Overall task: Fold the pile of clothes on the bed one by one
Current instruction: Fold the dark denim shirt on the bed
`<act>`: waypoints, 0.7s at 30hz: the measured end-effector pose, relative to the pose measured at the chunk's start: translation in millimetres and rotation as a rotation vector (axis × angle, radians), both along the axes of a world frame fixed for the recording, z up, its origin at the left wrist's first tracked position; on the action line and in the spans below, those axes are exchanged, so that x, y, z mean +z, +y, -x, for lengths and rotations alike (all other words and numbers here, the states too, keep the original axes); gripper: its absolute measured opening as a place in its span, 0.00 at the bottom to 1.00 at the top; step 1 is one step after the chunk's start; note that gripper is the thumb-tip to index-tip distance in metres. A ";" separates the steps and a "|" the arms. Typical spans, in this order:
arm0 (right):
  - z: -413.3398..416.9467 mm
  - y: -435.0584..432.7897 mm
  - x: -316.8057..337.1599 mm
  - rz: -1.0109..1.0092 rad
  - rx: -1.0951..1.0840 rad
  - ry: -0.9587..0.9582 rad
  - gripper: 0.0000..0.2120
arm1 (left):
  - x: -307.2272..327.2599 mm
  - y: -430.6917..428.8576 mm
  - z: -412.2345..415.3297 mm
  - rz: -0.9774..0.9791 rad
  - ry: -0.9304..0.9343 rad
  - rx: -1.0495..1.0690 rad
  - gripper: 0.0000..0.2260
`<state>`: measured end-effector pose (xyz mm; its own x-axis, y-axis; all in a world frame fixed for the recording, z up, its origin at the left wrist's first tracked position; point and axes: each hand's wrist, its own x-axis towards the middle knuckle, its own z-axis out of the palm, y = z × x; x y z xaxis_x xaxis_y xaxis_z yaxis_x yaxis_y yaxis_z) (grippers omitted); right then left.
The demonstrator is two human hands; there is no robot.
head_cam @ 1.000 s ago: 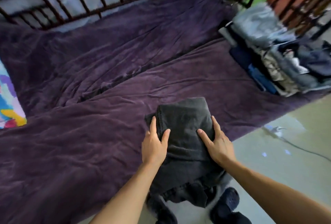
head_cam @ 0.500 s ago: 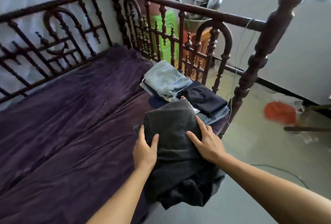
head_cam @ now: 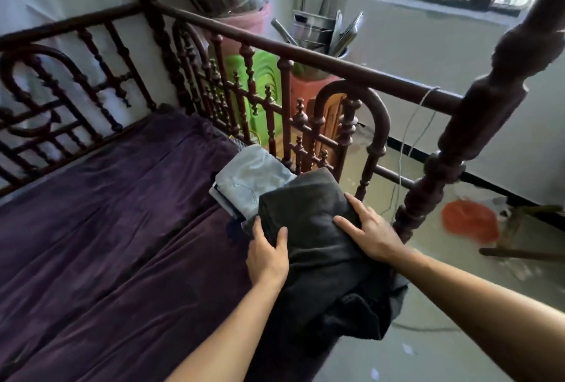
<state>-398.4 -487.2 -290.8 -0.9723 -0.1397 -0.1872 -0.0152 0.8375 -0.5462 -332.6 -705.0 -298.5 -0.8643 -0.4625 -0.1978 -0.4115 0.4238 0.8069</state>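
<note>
A folded dark grey garment lies over the near part of a stack of folded clothes at the bed's right corner, and its lower end hangs off the bed edge. My left hand grips its left edge, thumb on top. My right hand rests flat on its right side with the fingers spread. A folded light grey garment tops the stack just beyond; darker clothes show beneath it. The purple bedsheet stretches away to the left.
A dark wooden footboard rail and a thick bedpost stand close behind and to the right of the stack. A white cord hangs from the rail. An orange object lies on the floor at right.
Both hands carried the dark grey garment from the near middle of the bed rightward to the stack at the corner. It now covers the dark clothes that showed there.
</note>
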 end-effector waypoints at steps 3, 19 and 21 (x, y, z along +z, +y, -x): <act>61.9 3.4 9.4 -0.026 0.040 -0.005 0.36 | 3.6 8.7 42.8 -0.067 -0.039 0.016 0.30; 115.9 5.7 -107.9 -0.357 0.335 -0.109 0.41 | -80.1 41.4 128.3 0.611 -0.058 -0.508 0.22; 111.9 5.0 -120.4 -0.373 0.333 -0.046 0.39 | -99.1 39.9 128.3 0.599 -0.152 -0.538 0.23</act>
<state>-510.3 -482.2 -411.2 -0.8758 -0.3562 -0.3256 -0.2975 0.9297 -0.2170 -461.0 -665.1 -397.6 -0.9817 -0.0562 -0.1819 -0.1152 0.9360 0.3325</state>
